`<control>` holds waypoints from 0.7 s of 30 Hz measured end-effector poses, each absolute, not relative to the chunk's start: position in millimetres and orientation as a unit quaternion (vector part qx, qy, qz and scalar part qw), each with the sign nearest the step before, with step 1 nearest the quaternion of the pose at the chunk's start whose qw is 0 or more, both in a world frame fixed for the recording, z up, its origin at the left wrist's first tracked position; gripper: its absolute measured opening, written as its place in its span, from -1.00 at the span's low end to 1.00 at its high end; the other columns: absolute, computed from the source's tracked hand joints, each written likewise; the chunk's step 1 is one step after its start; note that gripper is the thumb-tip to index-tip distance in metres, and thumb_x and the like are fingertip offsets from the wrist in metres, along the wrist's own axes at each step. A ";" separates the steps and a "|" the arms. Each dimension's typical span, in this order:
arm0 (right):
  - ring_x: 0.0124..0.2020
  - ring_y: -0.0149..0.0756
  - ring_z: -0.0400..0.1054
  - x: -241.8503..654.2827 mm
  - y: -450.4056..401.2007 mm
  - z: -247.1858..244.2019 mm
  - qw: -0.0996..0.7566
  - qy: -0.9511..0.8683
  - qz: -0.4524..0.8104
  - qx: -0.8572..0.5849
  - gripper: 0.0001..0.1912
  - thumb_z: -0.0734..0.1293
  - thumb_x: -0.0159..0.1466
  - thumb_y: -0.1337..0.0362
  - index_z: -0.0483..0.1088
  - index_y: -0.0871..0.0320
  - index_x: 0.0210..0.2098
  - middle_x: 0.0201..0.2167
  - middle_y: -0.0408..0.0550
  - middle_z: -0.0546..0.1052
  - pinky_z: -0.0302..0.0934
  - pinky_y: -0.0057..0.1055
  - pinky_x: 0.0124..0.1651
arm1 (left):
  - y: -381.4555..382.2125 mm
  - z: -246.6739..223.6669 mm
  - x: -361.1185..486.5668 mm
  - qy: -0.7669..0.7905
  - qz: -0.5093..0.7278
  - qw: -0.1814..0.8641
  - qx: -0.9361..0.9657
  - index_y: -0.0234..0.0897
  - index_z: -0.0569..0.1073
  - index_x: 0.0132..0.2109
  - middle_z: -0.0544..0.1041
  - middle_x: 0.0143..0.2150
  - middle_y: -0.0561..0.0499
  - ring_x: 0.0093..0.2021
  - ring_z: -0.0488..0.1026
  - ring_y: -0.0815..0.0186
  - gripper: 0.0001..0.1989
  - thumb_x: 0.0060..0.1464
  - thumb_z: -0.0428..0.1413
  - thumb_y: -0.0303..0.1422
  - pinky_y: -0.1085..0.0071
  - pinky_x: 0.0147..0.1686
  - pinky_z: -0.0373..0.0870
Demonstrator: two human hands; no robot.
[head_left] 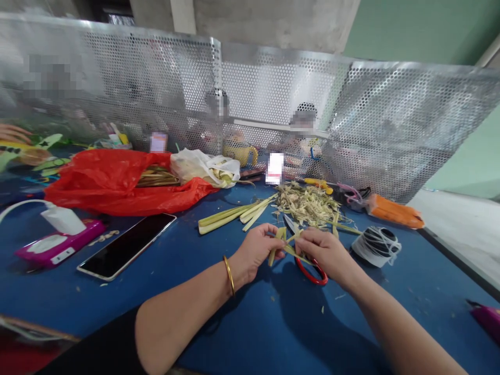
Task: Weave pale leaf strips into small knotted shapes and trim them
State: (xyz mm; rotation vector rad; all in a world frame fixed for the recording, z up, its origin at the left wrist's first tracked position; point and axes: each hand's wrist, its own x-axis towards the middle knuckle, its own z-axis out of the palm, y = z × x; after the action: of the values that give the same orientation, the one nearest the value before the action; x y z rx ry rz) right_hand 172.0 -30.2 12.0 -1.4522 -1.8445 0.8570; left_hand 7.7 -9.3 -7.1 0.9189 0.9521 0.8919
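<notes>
My left hand [261, 249] pinches a folded strip of pale green leaf [277, 246] between thumb and fingers. On the other side, my right hand [322, 251] grips crossing ends of the same leaf strips, fingertips pressed together. Red-handled scissors [317, 276] lie on the table just under my right hand, blades pointing away and partly hidden. Beyond my hands, several cut leaf stalks [224, 217] lie beside a heap of shredded leaf scraps [308, 203].
On the blue table [234, 312] are a red plastic bag [101, 179], a white bag [203, 165], a phone [128, 247], a purple power strip [58, 245], a spool of grey cord [377, 246] and an orange packet [395, 210]. A perforated metal screen [265, 88] stands behind; people sit beyond it.
</notes>
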 end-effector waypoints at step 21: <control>-0.59 -0.44 0.12 173.2 -28.9 6.7 0.185 -0.727 0.319 -0.580 -0.73 0.18 0.10 0.32 0.22 0.14 -0.71 -0.63 -0.19 0.25 -0.06 -0.46 -0.51 | -14.1 -12.1 9.9 0.402 0.405 0.645 0.509 -0.29 0.30 -0.39 0.38 -0.57 0.17 -0.61 0.35 0.50 -0.81 -0.17 0.18 -0.52 0.57 -0.55 0.30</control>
State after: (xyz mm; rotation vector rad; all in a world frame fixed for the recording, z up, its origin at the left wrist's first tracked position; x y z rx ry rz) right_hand 173.2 -28.9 6.7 -1.6333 -2.0472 0.8978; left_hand 9.9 -14.1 -12.1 1.1597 0.9145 0.9216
